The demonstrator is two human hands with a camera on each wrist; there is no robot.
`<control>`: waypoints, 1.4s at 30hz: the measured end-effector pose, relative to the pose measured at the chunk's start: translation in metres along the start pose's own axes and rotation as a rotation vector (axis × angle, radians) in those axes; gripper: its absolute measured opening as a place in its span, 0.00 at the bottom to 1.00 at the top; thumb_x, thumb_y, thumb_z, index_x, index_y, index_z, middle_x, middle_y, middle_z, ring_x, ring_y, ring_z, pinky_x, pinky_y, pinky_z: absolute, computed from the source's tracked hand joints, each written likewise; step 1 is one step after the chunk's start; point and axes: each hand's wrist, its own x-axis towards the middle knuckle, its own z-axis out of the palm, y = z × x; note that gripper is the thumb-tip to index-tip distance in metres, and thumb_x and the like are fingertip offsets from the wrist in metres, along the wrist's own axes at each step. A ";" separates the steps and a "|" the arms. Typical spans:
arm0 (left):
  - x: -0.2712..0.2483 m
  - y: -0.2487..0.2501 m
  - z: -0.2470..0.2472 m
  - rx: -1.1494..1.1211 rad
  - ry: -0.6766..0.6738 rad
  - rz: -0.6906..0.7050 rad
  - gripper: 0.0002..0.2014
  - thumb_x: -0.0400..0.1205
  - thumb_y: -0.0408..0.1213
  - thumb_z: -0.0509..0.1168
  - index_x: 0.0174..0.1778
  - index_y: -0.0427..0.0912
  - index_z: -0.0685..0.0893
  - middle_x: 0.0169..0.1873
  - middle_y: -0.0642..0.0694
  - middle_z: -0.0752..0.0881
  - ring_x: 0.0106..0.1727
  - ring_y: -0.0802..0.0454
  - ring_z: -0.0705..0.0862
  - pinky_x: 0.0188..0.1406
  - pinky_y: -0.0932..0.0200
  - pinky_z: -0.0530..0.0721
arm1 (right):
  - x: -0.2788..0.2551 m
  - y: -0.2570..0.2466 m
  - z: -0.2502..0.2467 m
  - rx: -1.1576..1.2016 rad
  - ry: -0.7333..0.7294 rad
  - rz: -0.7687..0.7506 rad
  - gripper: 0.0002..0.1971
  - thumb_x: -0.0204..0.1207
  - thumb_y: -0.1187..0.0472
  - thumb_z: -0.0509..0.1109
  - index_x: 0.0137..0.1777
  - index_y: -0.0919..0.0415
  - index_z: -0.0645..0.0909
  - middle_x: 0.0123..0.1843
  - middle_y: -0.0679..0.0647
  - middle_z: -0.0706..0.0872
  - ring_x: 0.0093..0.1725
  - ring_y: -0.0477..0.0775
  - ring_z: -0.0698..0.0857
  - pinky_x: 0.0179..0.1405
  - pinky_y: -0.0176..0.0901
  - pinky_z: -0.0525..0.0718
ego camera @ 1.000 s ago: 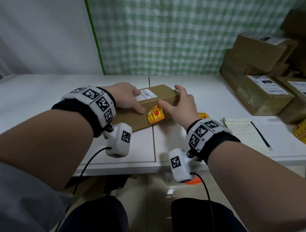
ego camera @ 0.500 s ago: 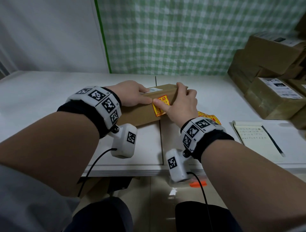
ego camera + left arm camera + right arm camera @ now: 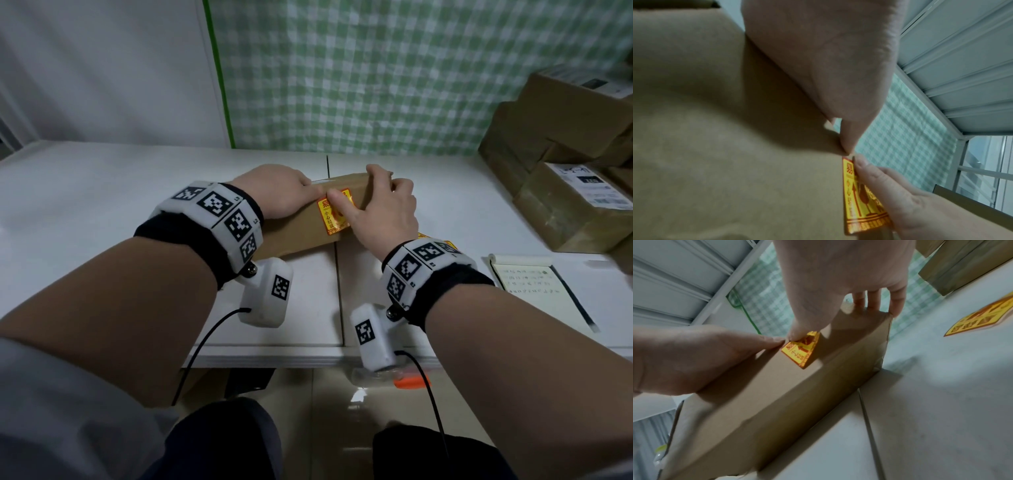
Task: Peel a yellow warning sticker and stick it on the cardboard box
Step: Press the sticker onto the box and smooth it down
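Observation:
A brown cardboard box (image 3: 301, 236) stands on the white table (image 3: 102, 205) in front of me. A yellow and red warning sticker (image 3: 334, 219) is stuck on its near face. My left hand (image 3: 284, 192) holds the box's left part, fingers over the top and thumb on the near face. My right hand (image 3: 376, 205) grips the right part, fingers curled over the top edge, its thumb pressing the sticker's upper corner. The left wrist view shows the sticker (image 3: 859, 203) under the right thumb. In the right wrist view both thumb tips meet at the sticker (image 3: 803, 352).
More yellow stickers (image 3: 982, 321) lie on the table to the right, behind my right wrist. A notepad (image 3: 534, 287) with a pen lies further right. A stack of cardboard boxes (image 3: 575, 212) fills the right end. A green checked cloth hangs behind.
The box has been turned so that the stickered face looks toward me and its white label is nearly out of sight. My right thumb has slid up the sticker to its upper corner.

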 end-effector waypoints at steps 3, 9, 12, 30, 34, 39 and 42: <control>0.004 -0.006 -0.001 -0.017 0.007 -0.015 0.33 0.78 0.67 0.48 0.69 0.49 0.80 0.65 0.44 0.83 0.65 0.44 0.79 0.63 0.51 0.75 | 0.007 0.001 -0.003 0.003 -0.014 -0.020 0.37 0.69 0.28 0.59 0.76 0.44 0.64 0.71 0.58 0.68 0.72 0.64 0.69 0.67 0.60 0.74; 0.006 -0.013 -0.002 0.032 0.003 -0.025 0.37 0.74 0.69 0.55 0.74 0.48 0.75 0.69 0.43 0.80 0.68 0.44 0.78 0.62 0.52 0.73 | 0.013 0.016 -0.020 -0.010 -0.155 -0.095 0.33 0.75 0.36 0.61 0.79 0.43 0.59 0.72 0.62 0.68 0.70 0.65 0.71 0.69 0.56 0.73; 0.003 -0.012 -0.001 0.040 0.002 -0.016 0.36 0.75 0.68 0.54 0.74 0.49 0.74 0.69 0.42 0.80 0.68 0.43 0.78 0.65 0.50 0.73 | 0.009 0.017 -0.026 -0.082 -0.133 -0.126 0.32 0.77 0.39 0.61 0.80 0.44 0.58 0.73 0.62 0.68 0.72 0.65 0.69 0.70 0.57 0.71; 0.022 -0.027 -0.007 0.025 0.001 0.064 0.34 0.79 0.66 0.45 0.70 0.50 0.79 0.65 0.41 0.84 0.64 0.42 0.80 0.66 0.46 0.76 | 0.028 -0.005 0.021 -0.349 0.086 -0.375 0.28 0.84 0.43 0.41 0.84 0.41 0.46 0.87 0.57 0.44 0.86 0.60 0.41 0.80 0.65 0.38; 0.028 -0.030 -0.011 0.021 0.001 0.032 0.31 0.81 0.64 0.45 0.69 0.50 0.80 0.63 0.43 0.84 0.63 0.43 0.81 0.64 0.46 0.77 | 0.042 0.004 0.016 -0.328 0.084 -0.278 0.28 0.84 0.42 0.38 0.84 0.42 0.44 0.87 0.56 0.43 0.85 0.59 0.39 0.81 0.65 0.37; 0.030 -0.032 -0.009 0.009 0.010 0.017 0.31 0.81 0.63 0.46 0.69 0.49 0.80 0.64 0.43 0.84 0.63 0.43 0.80 0.65 0.46 0.76 | 0.045 -0.008 0.017 -0.229 0.154 -0.229 0.28 0.84 0.44 0.40 0.84 0.44 0.45 0.87 0.58 0.44 0.85 0.62 0.41 0.81 0.67 0.39; 0.029 -0.029 -0.008 0.041 0.023 0.037 0.29 0.83 0.59 0.45 0.70 0.47 0.79 0.67 0.40 0.82 0.66 0.41 0.79 0.65 0.48 0.74 | 0.042 -0.022 0.024 -0.198 0.147 -0.229 0.28 0.84 0.45 0.40 0.84 0.44 0.45 0.87 0.58 0.43 0.85 0.62 0.40 0.81 0.67 0.37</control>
